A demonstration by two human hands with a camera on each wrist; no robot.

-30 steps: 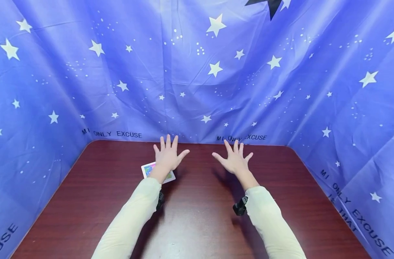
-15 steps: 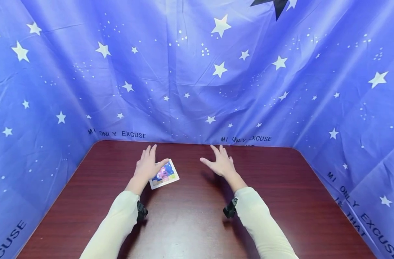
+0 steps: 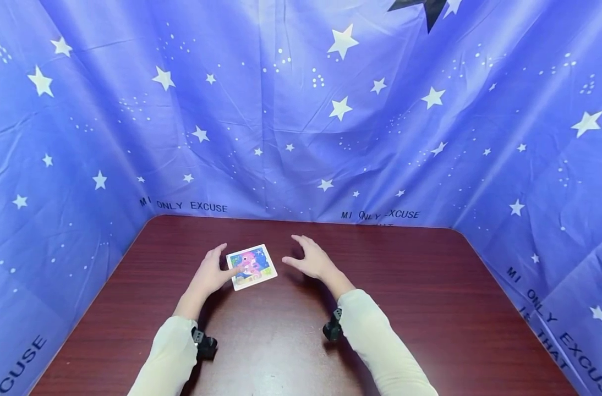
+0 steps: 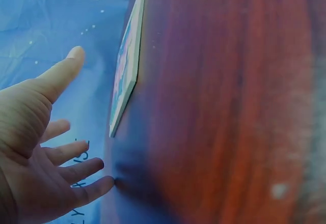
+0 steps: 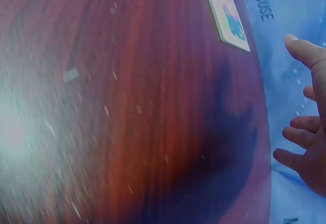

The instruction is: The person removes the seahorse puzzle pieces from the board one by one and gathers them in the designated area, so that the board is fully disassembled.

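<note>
A flat white-edged picture board [image 3: 255, 265] with a pink seahorse-like figure on blue lies on the table, a little left of the middle in the head view. My left hand [image 3: 208, 275] is just left of it, thumb reaching over the board's near-left part. In the left wrist view that thumb [image 4: 63, 74] is apart from the board [image 4: 133, 56], and the fingers are spread. To the board's right my right hand [image 3: 315, 260] hovers with thumb and fingers apart, holding nothing. The right wrist view has the board's corner [image 5: 229, 23] at the top, clear of the right hand [image 5: 310, 127].
The dark red-brown wooden table [image 3: 400, 308] spreads around the board and hands. A blue star-printed cloth [image 3: 301, 126] hangs along its back and both sides. Black wrist cameras sit at the left cuff [image 3: 204, 345] and the right cuff [image 3: 333, 325].
My left hand has moved left and nearer, uncovering the board. My right hand has come left toward it, its fingers less spread than before. The head view has shifted slightly.
</note>
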